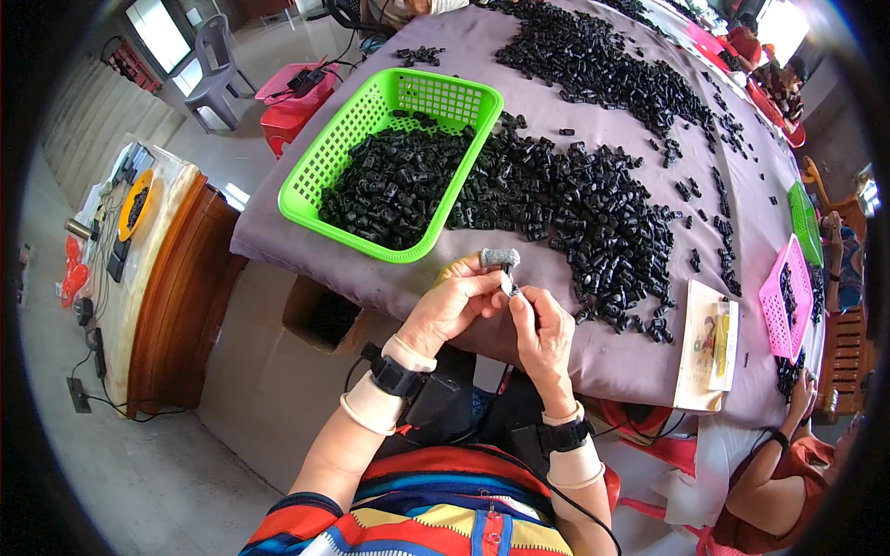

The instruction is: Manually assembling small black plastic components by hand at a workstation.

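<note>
My left hand [451, 304] and my right hand [543, 335] meet in front of me at the near edge of the cloth-covered table. The fingers of both are closed in a pinch around a small black plastic part [507, 274], mostly hidden between the fingertips. A grey knitted cover [501, 258] sits at the fingertips of my left hand. Just beyond my hands lies a heap of small black plastic parts [593, 218]. To its left, a bright green perforated basket [298, 199] holds many more of the same parts.
A booklet [693, 357] lies at the table's near right, by a pink basket [774, 310]. A co-worker's hand [803, 397] is beside that basket. Below the table edge stands a cardboard box [298, 310]. A wooden counter [190, 287] is at left.
</note>
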Available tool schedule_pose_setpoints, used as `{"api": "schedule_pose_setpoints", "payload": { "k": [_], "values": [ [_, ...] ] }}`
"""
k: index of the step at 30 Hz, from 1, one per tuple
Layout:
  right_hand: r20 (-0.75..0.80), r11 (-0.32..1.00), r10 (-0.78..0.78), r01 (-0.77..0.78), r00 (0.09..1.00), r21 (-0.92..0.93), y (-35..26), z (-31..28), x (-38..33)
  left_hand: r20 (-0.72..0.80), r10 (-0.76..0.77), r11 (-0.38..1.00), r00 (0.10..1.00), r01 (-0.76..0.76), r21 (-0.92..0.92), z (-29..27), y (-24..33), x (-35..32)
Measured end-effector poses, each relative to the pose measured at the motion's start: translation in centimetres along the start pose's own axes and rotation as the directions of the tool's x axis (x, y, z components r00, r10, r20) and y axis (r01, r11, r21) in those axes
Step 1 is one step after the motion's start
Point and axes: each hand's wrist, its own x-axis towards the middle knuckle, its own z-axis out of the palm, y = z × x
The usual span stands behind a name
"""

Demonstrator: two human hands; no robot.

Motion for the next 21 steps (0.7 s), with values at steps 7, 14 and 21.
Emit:
{"api": "schedule_pose_setpoints", "payload": {
  "k": [7, 14, 21],
  "values": [
    [0.008, 0.999, -0.028, 0.028, 1.0, -0.016, 0.03, 0.21, -0.04, -0.051, -0.025, 0.999, 0.998, 0.023, -0.031, -0.09, -0.26, 0.01],
    [-0.001, 0.999, -0.032, 0.032, 0.999, -0.021, -0.09, 0.21, 0.05, 0.011, -0.025, 1.0, 1.0, 0.026, -0.006, -0.5, -0.2, 0.04],
    [-0.028, 0.997, 0.049, -0.048, 0.998, 0.052, -0.14, -0.14, -0.2, -0.004, -0.031, 0.998, 0.999, 0.032, 0.049, 0.19, 0.12, -0.1]
  ]
}}
